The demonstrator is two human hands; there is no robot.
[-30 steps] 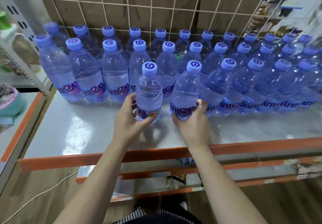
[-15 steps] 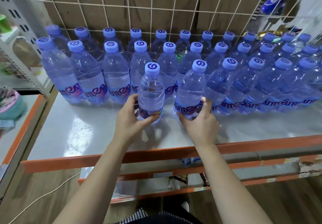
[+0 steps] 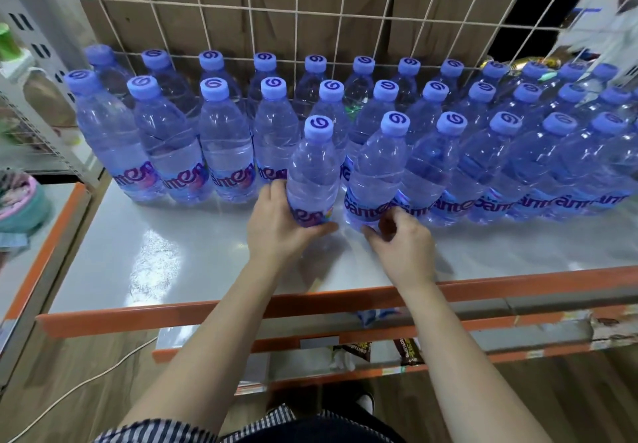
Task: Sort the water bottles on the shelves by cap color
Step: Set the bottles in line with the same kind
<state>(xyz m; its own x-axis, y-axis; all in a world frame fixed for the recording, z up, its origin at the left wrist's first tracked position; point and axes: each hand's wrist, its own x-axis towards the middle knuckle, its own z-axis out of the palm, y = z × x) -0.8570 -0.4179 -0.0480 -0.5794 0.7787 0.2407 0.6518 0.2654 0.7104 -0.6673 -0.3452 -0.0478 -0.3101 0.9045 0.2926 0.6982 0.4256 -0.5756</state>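
Note:
Several clear water bottles with blue-violet caps stand in three rows on a grey shelf [image 3: 179,263] with an orange front edge. My left hand [image 3: 279,228] grips the base of one upright bottle [image 3: 312,173] at the left end of the front row. My right hand [image 3: 400,246] has its fingers curled at the base of the neighbouring bottle [image 3: 376,180], fingertips on its label. Both bottles stand on the shelf, close together.
A wire grid [image 3: 310,11] backs the shelf, with cardboard behind it. The back rows [image 3: 276,125] run the full width; the front row [image 3: 518,166] continues to the right. A lower orange-edged shelf [image 3: 379,356] shows below. A white cable [image 3: 86,384] lies on the wooden floor.
My left hand has pushed its bottle a little farther back and closer to the right one. My right hand has slid lower on its bottle, fingers now at the base.

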